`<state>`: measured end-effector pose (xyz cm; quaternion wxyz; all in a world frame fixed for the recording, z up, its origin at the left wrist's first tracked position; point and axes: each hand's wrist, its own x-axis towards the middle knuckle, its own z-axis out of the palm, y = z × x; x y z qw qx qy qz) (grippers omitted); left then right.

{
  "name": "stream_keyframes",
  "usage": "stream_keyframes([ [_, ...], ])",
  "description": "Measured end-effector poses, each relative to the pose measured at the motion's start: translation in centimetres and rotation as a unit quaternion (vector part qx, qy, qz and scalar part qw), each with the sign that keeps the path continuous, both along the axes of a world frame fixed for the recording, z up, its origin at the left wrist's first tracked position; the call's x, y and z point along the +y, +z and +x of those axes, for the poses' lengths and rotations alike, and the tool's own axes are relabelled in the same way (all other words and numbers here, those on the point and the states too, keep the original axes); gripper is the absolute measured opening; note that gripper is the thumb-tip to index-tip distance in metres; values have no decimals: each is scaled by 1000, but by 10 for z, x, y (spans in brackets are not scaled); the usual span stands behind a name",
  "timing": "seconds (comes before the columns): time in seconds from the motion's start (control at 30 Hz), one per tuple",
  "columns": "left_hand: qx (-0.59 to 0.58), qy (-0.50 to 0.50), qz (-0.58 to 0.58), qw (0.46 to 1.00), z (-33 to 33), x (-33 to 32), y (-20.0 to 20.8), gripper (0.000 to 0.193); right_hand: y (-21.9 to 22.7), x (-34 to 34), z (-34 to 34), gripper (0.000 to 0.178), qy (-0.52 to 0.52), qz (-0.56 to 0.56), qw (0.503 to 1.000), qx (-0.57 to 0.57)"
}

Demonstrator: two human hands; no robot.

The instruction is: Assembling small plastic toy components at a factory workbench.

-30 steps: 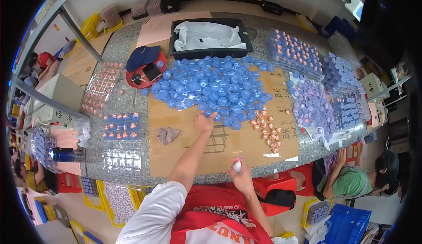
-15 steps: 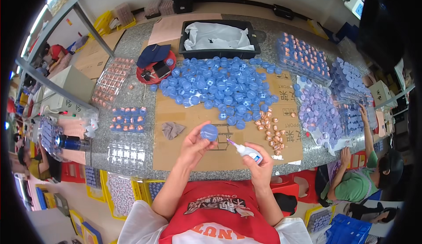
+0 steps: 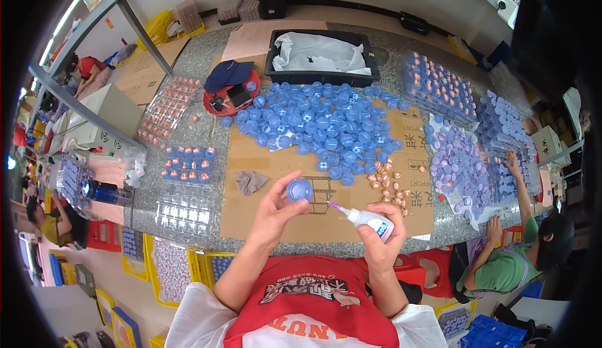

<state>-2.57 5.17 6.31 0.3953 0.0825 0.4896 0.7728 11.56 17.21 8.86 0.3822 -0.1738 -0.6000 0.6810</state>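
Observation:
Between the thumb and fingers of my left hand point(image 3: 273, 213) is a round blue plastic piece point(image 3: 299, 190), its hollow, ringed side showing. My right hand point(image 3: 384, 247) grips a white glue bottle point(image 3: 372, 224), tilted so that its thin purple nozzle points left at the blue piece, a short gap apart. Beyond my hands a large heap of similar blue pieces point(image 3: 326, 122) lies on a cardboard sheet point(image 3: 251, 160). Several small copper-and-white parts point(image 3: 390, 185) are scattered right of the heap, past the bottle.
A grey cloth point(image 3: 250, 182) lies left of my hands. Clear trays point(image 3: 187, 165) hold finished-looking pieces, and a red dish point(image 3: 254, 99) carries a cap and keys. At the back stands a black bin point(image 3: 271, 65) with white lining. A co-worker in green point(image 3: 505, 263) reaches across purple pieces at right.
The blue piece has been turned from its smooth domed face to its hollow side. The glue bottle has shifted slightly right and down. The whole view has swung a little.

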Motion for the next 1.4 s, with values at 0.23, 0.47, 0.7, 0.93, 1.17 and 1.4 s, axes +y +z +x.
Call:
stream_keyframes([
  [0.23,354,0,-119,928,11,0,0,56,9,4,1,22,5,97,995,-23],
  [0.47,314,-28,-10,949,7,-5,10,48,16,5,-5,17,31,169,984,-47],
  [0.7,197,-35,-6,980,9,-9,14,44,16,5,-11,17,79,220,970,-66],
  [0.93,231,-43,-4,972,8,-11,16,45,13,10,-13,15,95,213,970,-65],
  [1.17,238,-40,-25,970,10,-9,19,46,7,10,-13,16,60,217,973,-58],
  [1.4,221,-43,-42,973,13,-9,17,47,6,14,-12,18,35,283,958,-27],
])
